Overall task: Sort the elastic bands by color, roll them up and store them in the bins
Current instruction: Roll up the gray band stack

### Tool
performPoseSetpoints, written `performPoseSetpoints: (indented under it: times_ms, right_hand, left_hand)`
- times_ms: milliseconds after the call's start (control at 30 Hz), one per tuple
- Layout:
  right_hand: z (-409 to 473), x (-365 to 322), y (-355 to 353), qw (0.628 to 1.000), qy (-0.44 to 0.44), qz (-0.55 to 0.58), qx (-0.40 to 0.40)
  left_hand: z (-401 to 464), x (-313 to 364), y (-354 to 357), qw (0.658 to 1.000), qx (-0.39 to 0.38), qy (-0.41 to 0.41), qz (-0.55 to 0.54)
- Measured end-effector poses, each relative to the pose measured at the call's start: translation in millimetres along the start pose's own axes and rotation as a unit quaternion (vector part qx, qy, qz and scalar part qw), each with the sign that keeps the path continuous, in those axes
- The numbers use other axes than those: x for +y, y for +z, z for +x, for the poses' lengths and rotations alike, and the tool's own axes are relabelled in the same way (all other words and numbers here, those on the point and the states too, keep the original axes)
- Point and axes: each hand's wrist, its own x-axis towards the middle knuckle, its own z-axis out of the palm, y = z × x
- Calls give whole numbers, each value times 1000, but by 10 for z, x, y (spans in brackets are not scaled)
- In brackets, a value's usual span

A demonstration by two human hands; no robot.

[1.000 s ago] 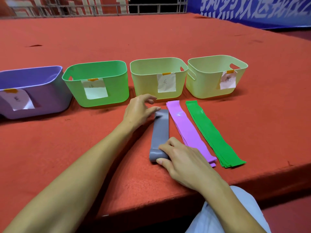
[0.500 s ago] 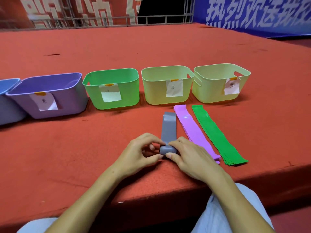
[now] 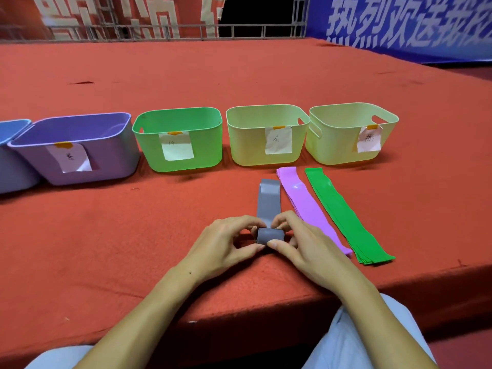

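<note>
A grey elastic band (image 3: 269, 201) lies on the red table, its near end wound into a small roll. My left hand (image 3: 226, 246) pinches the roll from the left and my right hand (image 3: 303, 246) pinches it from the right. To the right of it lie a flat stack of pink bands (image 3: 306, 206) and a flat stack of green bands (image 3: 343, 217). Behind them stands a row of labelled bins: purple (image 3: 111, 161), green (image 3: 207, 145), pale yellow (image 3: 247, 145) and a second pale yellow (image 3: 332, 145).
A blue bin (image 3: 10, 129) shows at the far left edge. The table's front edge (image 3: 399, 283) runs just under my wrists, with my knees below it. A railing and banners stand far behind the red surface.
My left hand came back from the band's far end to its near end. Both hands now pinch the roll, which has grown and moved up the band. The camera has tilted up.
</note>
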Motion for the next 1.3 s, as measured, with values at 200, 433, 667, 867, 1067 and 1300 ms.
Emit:
performPoseSetpoints:
  times_ms: [200, 433, 667, 867, 1067, 1300]
  right_hand:
    - [-49, -44, 60, 999, -37, -9, -1]
    - [-20, -39, 146, 997, -53, -59, 0]
    - [8, -66, 194, 994, -25, -108, 3]
    - [34, -106, 179, 993, -16, -119, 7]
    - [-6, -97, 194, 994, -28, -100, 24]
    - [-49, -86, 206, 997, -48, 12, 55]
  left_hand:
    - [-66, -17, -66, 998, -8, -13, -60]
    - [-116, -40, -118, 994, -33, -45, -95]
    - [-94, -147, -98, 997, -54, -40, -25]
    - [-65, -43, -109, 998, -49, -6, 24]
    - [-77, 40, -96, 997, -47, 28, 50]
    - [-74, -12, -73, 998, -18, 51, 39]
